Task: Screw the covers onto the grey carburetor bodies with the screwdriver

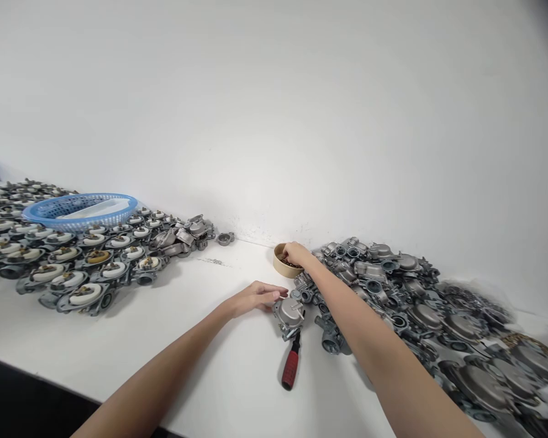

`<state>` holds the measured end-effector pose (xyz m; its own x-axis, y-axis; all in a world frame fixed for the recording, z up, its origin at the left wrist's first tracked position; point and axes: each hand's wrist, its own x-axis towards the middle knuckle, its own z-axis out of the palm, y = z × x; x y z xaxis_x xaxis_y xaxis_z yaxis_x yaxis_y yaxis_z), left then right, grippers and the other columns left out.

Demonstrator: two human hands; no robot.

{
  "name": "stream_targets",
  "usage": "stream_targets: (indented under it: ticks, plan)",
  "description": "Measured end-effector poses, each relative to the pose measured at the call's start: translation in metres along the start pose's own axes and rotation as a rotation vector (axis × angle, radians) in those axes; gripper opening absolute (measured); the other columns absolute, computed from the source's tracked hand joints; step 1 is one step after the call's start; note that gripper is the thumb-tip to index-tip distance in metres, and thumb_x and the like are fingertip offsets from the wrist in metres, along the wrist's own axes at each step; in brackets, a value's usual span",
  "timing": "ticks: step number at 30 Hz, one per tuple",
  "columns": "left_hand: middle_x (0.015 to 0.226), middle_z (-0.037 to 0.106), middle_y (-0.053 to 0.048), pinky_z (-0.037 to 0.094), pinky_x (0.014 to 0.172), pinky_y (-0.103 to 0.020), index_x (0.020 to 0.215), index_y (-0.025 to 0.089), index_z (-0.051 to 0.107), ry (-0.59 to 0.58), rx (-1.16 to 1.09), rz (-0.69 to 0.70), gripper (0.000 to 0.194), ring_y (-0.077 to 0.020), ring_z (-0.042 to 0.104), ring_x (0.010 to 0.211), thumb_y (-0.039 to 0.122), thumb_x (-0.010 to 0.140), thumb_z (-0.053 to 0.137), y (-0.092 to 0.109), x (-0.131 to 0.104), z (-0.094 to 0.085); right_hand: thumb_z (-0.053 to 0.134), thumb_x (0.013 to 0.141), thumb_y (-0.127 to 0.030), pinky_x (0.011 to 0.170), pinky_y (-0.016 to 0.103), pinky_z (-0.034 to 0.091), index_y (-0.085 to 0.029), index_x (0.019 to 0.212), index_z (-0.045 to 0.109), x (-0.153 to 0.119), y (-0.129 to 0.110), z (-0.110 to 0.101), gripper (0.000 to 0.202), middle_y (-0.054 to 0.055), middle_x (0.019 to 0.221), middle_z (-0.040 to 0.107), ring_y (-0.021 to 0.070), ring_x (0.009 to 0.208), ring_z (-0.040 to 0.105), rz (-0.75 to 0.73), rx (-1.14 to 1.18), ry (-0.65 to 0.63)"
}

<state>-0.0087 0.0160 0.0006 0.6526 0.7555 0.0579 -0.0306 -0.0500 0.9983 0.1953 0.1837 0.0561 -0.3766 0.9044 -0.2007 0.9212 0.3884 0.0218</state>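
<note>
A grey metal carburetor (290, 312) rests on the white table in front of me. My left hand (254, 298) grips its left side, thumb and fingers at the edge. Further back, my right hand (298, 253) dips into a round tan container (281, 266) holding small dark brassy pieces. Its fingers are bent together, and whatever is between them is hidden. Just in front of the carburetor lies a screwdriver (290, 367) with a red and black handle, its shaft pointing toward the carburetor.
Many carburetors (374, 267) are heaped on the right, partly behind my right forearm. Rows of opened carburetor bodies with white floats (84, 294) cover the left, around a blue basket (80, 213). Loose metal covers (196, 228) lie near the white wall (274, 121).
</note>
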Motion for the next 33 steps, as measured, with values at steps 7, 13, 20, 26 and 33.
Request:
stream_targets:
  ticks: [7, 13, 20, 26, 33]
  plan:
    - [0.124, 0.071, -0.02, 0.06, 0.089, -0.044, 0.123, 0.011, 0.073, 0.302, 0.108, 0.028, 0.066, -0.0324, 0.069, 0.112, 0.068, 0.093, 0.057, -0.012, 0.011, -0.005, 0.063, 0.101, -0.037, 0.095, 0.041, 0.058, -0.017, 0.122, 0.065, -0.019, 0.006, -0.011, 0.029, 0.01, 0.126, 0.064, 0.0224, 0.11, 0.065, -0.013, 0.07, 0.058]
    - [0.113, 0.072, -0.017, 0.062, 0.085, -0.042, 0.116, 0.011, 0.075, 0.381, 0.145, 0.064, 0.061, -0.0274, 0.07, 0.1, 0.065, 0.093, 0.057, -0.013, 0.01, -0.007, 0.061, 0.102, -0.037, 0.095, 0.04, 0.058, -0.017, 0.121, 0.065, -0.04, 0.006, -0.015, 0.027, 0.01, 0.126, 0.064, 0.0215, 0.109, 0.065, 0.0, 0.134, 0.093]
    - [0.106, 0.074, -0.016, 0.064, 0.077, -0.039, 0.109, 0.011, 0.078, 0.407, 0.16, 0.068, 0.057, -0.0264, 0.071, 0.094, 0.063, 0.092, 0.061, -0.015, 0.012, -0.002, 0.061, 0.102, -0.037, 0.092, 0.039, 0.059, -0.017, 0.119, 0.066, -0.058, 0.003, -0.018, 0.027, 0.009, 0.122, 0.066, 0.0209, 0.105, 0.066, 0.023, 0.239, 0.126]
    - [0.107, 0.075, -0.015, 0.064, 0.082, -0.042, 0.12, 0.012, 0.073, 0.512, 0.125, 0.16, 0.052, -0.0256, 0.074, 0.091, 0.053, 0.089, 0.071, -0.003, 0.007, 0.002, 0.062, 0.102, -0.038, 0.094, 0.041, 0.058, -0.015, 0.117, 0.067, -0.084, -0.02, -0.031, 0.028, 0.008, 0.121, 0.067, 0.022, 0.107, 0.066, -0.076, 0.383, 0.202]
    - [0.109, 0.077, -0.011, 0.066, 0.082, -0.04, 0.122, 0.016, 0.072, 0.562, 0.036, 0.294, 0.047, -0.0263, 0.076, 0.096, 0.044, 0.084, 0.079, 0.019, -0.001, 0.013, 0.067, 0.099, -0.038, 0.087, 0.037, 0.06, -0.013, 0.105, 0.07, -0.131, -0.048, -0.034, 0.026, 0.005, 0.102, 0.071, 0.0181, 0.093, 0.069, -0.264, 0.481, 0.175]
